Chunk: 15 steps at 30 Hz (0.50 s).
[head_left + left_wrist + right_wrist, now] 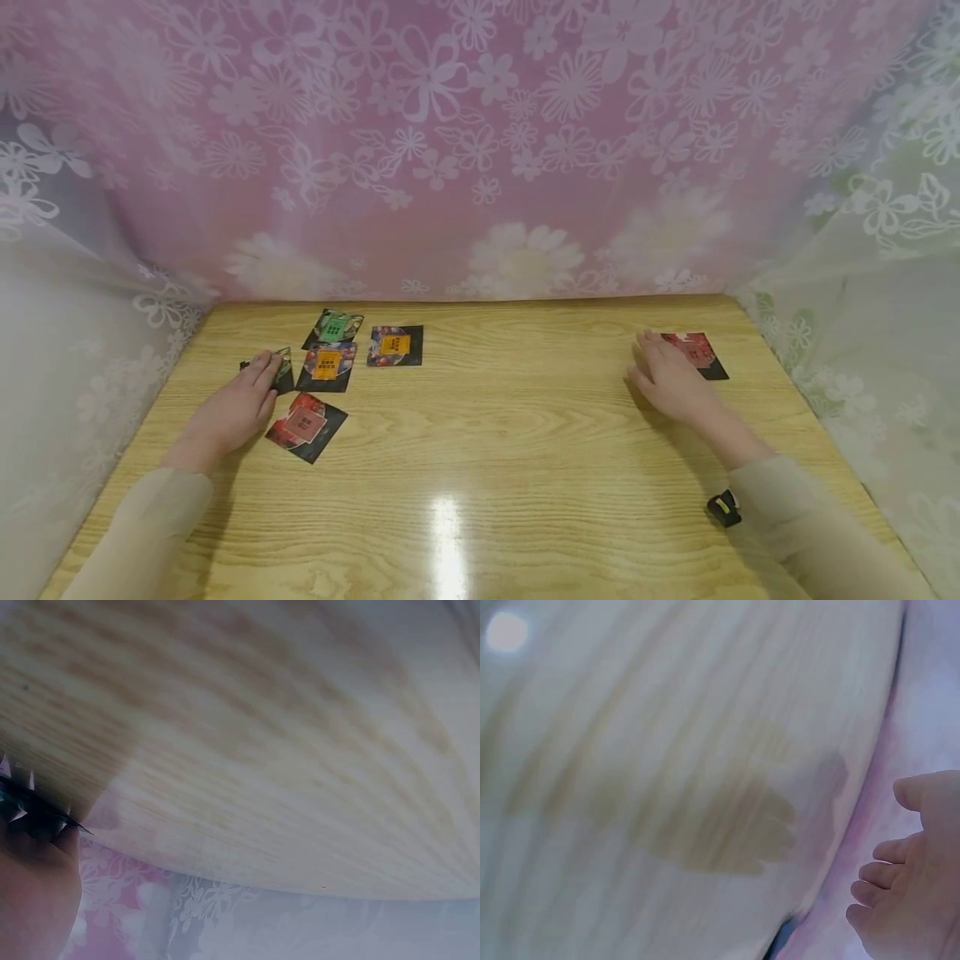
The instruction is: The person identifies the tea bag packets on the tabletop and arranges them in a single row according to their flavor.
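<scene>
My left hand (234, 408) lies with its fingers over a flat black-and-green packet (283, 372) at the left of the table. In the left wrist view part of the left hand (34, 907) shows beside the dark packet (34, 810). Right of it are a packet with a green label (334, 328) and one with an orange label (326, 367), edges meeting. Below lies a tilted red-labelled packet (307, 427). My right hand (671, 379) hovers or rests by another red packet (697, 354), partly covering it; its fingers are relaxed and hold nothing.
A second orange-labelled packet (395, 345) lies slightly apart, to the right of the left group. A small black object with a yellow mark (723, 508) is beside the right sleeve. Floral curtains (480, 167) hang along the back and both sides of the wooden table (510, 467).
</scene>
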{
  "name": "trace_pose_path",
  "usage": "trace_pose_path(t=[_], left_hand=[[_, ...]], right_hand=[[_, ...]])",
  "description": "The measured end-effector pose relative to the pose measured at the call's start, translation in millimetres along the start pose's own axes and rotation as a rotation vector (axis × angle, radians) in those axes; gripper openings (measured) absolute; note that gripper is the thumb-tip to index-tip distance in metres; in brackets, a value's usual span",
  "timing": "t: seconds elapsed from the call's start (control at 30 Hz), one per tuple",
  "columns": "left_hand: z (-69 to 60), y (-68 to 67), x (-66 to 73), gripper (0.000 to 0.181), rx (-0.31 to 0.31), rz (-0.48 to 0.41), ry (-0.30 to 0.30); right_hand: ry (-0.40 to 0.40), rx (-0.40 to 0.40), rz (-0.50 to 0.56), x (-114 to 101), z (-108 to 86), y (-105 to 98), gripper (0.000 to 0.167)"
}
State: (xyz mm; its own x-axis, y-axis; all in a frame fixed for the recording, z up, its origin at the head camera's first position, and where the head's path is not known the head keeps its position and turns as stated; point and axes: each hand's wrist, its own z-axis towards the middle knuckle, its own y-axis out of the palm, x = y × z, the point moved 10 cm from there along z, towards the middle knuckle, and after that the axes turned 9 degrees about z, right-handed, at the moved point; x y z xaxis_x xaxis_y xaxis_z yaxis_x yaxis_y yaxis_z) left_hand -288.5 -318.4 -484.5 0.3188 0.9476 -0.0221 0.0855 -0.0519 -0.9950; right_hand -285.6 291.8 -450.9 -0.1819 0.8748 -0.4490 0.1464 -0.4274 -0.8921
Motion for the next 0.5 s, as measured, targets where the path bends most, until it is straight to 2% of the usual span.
trace_pose_path(t=[0.27,0.5], left_hand=[[0.5,-1.3,1.0,0.061,0.025,0.001,0.015],[0.4,-2.5,2.9,0.061,0.033,0.005,0.024]], right_hand=[[-0.143,-0.022,-0.033,-74,11.3,24,0.069],[-0.248,-0.039,-0.017,-127,23.9,55,0.07]])
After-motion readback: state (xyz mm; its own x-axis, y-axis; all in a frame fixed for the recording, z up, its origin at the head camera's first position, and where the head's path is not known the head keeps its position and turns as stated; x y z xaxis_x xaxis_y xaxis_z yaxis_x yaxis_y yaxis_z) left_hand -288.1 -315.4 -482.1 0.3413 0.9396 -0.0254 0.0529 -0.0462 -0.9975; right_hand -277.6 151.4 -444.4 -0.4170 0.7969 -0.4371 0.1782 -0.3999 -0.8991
